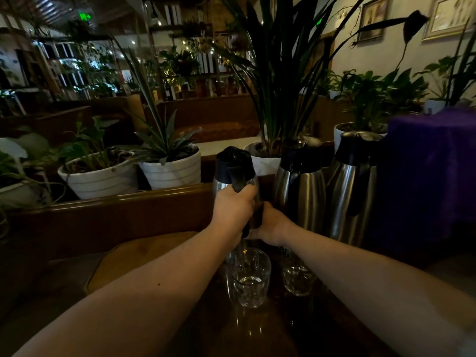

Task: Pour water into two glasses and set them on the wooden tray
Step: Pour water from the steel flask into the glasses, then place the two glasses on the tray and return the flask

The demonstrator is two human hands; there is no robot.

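A steel thermos jug (233,167) with a black lid and handle stands upright over the dark table (257,331). My left hand (233,208) is closed around its black handle. My right hand (270,225) grips the jug's lower body from the right. Below my hands stand two clear glasses: the nearer glass (249,278) in the middle and a second glass (296,278) to its right, partly behind my right forearm. Whether they hold water is hard to tell in the dim light. A wooden tray (144,256) lies to the left, under my left forearm.
Two more steel jugs (300,191) (353,186) stand at the right, beside something under a purple cloth (432,176). White plant pots (103,177) (171,168) line a wooden ledge (116,202) behind the table, with more plants further back.
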